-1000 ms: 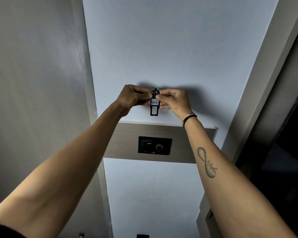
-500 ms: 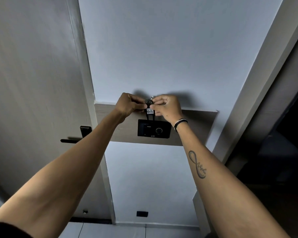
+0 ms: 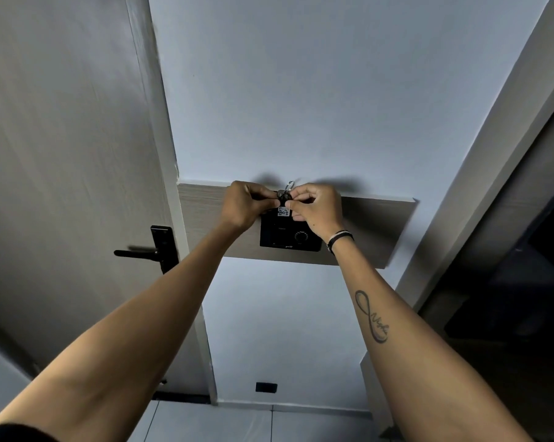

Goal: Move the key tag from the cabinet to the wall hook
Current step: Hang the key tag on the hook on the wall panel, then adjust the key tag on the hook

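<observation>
A small black key tag (image 3: pixel 284 209) with a white handwritten label and a metal ring (image 3: pixel 290 185) on top is pinched between both hands, held against the wall at the upper edge of a wooden panel (image 3: pixel 377 224). My left hand (image 3: pixel 244 204) grips it from the left with fingertips closed. My right hand (image 3: pixel 317 207) grips it from the right, thumb and forefinger on the ring area. A wall hook is not visible; the fingers hide whatever is behind the tag.
A black control unit with a dial (image 3: pixel 290 236) is mounted on the panel just below the hands. A grey door with a black lever handle (image 3: pixel 148 252) stands at the left. A dark opening (image 3: pixel 524 282) lies at the right. A black socket (image 3: pixel 266 387) sits low on the wall.
The view has tilted downward, so door handle and floor now show. Both hands with the tag have come down from the bare wall to the panel's upper edge, just above the control unit.
</observation>
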`<state>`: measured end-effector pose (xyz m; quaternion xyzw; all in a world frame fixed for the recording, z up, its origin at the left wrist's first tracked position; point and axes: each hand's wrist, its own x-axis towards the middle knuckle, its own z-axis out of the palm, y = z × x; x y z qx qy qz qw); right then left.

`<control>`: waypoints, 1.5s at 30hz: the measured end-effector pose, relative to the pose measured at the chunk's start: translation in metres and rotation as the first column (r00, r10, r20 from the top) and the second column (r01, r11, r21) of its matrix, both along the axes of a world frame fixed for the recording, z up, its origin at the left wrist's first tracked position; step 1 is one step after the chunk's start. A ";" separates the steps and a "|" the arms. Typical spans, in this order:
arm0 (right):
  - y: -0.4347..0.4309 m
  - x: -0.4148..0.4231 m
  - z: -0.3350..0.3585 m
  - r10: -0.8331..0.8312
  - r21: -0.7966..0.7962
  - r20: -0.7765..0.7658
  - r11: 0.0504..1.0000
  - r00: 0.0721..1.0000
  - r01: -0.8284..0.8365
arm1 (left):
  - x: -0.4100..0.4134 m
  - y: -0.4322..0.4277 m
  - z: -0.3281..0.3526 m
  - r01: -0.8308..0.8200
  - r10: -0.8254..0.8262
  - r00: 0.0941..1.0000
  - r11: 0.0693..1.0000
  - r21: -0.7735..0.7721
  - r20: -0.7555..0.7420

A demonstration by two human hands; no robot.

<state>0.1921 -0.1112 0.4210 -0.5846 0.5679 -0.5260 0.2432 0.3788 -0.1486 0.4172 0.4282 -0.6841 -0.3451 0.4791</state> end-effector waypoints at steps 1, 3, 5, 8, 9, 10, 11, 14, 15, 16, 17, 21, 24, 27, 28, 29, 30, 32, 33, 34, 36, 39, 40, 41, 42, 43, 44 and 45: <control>-0.001 0.000 0.002 -0.007 -0.015 -0.005 1.000 1.000 0.006 | 0.000 -0.001 0.000 0.003 -0.004 1.000 1.000 -0.012 -0.016; -0.003 0.000 0.004 -0.016 -0.024 -0.006 1.000 1.000 0.016 | -0.001 -0.004 0.002 -0.010 0.010 1.000 0.999 -0.032 -0.015; -0.004 0.000 0.003 -0.020 -0.013 -0.009 1.000 1.000 0.020 | -0.001 -0.008 0.000 -0.031 0.032 0.999 0.999 -0.032 0.015; -0.003 0.002 -0.008 -0.026 0.011 -0.040 1.000 0.999 0.026 | -0.001 -0.009 -0.010 -0.077 0.080 0.990 0.997 -0.028 0.114; -0.002 0.003 -0.013 -0.025 0.018 -0.054 0.999 0.998 0.026 | 0.000 -0.009 -0.014 -0.103 0.108 0.981 0.994 -0.041 0.161; -0.002 0.003 -0.017 -0.027 0.024 -0.064 0.999 0.998 0.029 | 0.000 -0.008 -0.018 -0.124 0.134 0.972 0.990 -0.059 0.195; -0.003 0.003 -0.020 -0.035 0.028 -0.066 0.999 0.997 0.036 | -0.001 -0.007 -0.020 -0.139 0.152 0.966 0.987 -0.075 0.207; -0.004 0.001 -0.022 -0.064 0.024 -0.089 0.997 0.994 0.066 | -0.006 -0.005 -0.020 -0.166 0.187 0.956 0.980 -0.109 0.225; -0.004 0.001 -0.022 -0.067 0.019 -0.101 0.997 0.993 0.069 | -0.007 -0.004 -0.019 -0.173 0.199 0.950 0.977 -0.125 0.240; -0.004 0.000 -0.022 -0.067 0.015 -0.110 0.998 0.992 0.069 | -0.008 -0.004 -0.019 -0.177 0.208 0.945 0.974 -0.141 0.254; -0.003 0.000 -0.022 -0.065 0.012 -0.116 0.998 0.991 0.067 | -0.008 -0.003 -0.019 -0.176 0.212 0.941 0.972 -0.154 0.265; -0.003 -0.003 -0.027 -0.056 0.011 -0.142 0.998 0.988 0.058 | -0.010 0.003 -0.022 -0.169 0.233 0.915 0.962 -0.213 0.329; -0.002 -0.002 -0.031 -0.058 0.006 -0.148 0.998 0.987 0.059 | -0.013 0.006 -0.026 -0.187 0.274 0.889 0.949 -0.255 0.366; 0.000 0.001 -0.031 -0.069 0.004 -0.158 0.997 0.985 0.071 | -0.014 0.009 -0.029 -0.210 0.308 0.870 0.938 -0.276 0.385; 0.000 0.001 -0.031 -0.068 0.004 -0.165 0.998 0.984 0.070 | -0.014 0.010 -0.029 -0.215 0.315 0.867 0.935 -0.281 0.386; 0.000 0.002 -0.031 -0.066 0.005 -0.171 0.998 0.983 0.068 | -0.013 0.011 -0.030 -0.216 0.318 0.867 0.934 -0.284 0.385; 0.000 0.003 -0.030 -0.065 0.005 -0.181 0.998 0.981 0.068 | -0.012 0.011 -0.029 -0.215 0.316 0.867 0.935 -0.283 0.385; 0.000 0.004 -0.029 -0.074 0.002 -0.215 0.997 0.974 0.076 | -0.011 0.012 -0.028 -0.216 0.310 0.868 0.939 -0.267 0.388; -0.001 0.004 -0.028 -0.081 0.002 -0.233 0.997 0.969 0.084 | -0.011 0.012 -0.028 -0.217 0.306 0.867 0.942 -0.256 0.393; 0.000 0.004 -0.027 -0.085 0.003 -0.246 0.996 0.966 0.088 | -0.012 0.013 -0.027 -0.215 0.302 0.866 0.945 -0.248 0.399; 0.001 0.003 -0.026 -0.087 0.010 -0.267 0.996 0.960 0.093 | -0.012 0.015 -0.026 -0.206 0.292 0.864 0.948 -0.241 0.411; 0.003 -0.001 -0.026 -0.075 0.027 -0.275 0.996 0.958 0.086 | -0.012 0.017 -0.023 -0.193 0.280 0.859 0.953 -0.234 0.429; 0.004 -0.003 -0.027 -0.073 0.029 -0.277 0.996 0.958 0.085 | -0.011 0.018 -0.023 -0.191 0.280 0.854 0.953 -0.236 0.438; 0.005 -0.006 -0.027 -0.079 0.025 -0.283 0.996 0.956 0.090 | -0.011 0.019 -0.023 -0.190 0.283 0.849 0.952 -0.242 0.447; 0.006 -0.009 -0.028 -0.092 0.016 -0.292 0.995 0.952 0.101 | -0.010 0.019 -0.023 -0.190 0.287 0.844 0.950 -0.248 0.453; 0.007 -0.012 -0.028 -0.110 0.002 -0.305 0.993 0.946 0.116 | -0.010 0.020 -0.024 -0.190 0.291 0.840 0.948 -0.254 0.457; 0.008 -0.015 -0.028 -0.129 -0.016 -0.319 0.991 0.939 0.131 | -0.009 0.021 -0.024 -0.190 0.297 0.835 0.946 -0.263 0.464; 0.010 -0.017 -0.028 -0.150 -0.038 -0.335 0.989 0.930 0.145 | -0.008 0.022 -0.025 -0.188 0.305 0.827 0.942 -0.279 0.473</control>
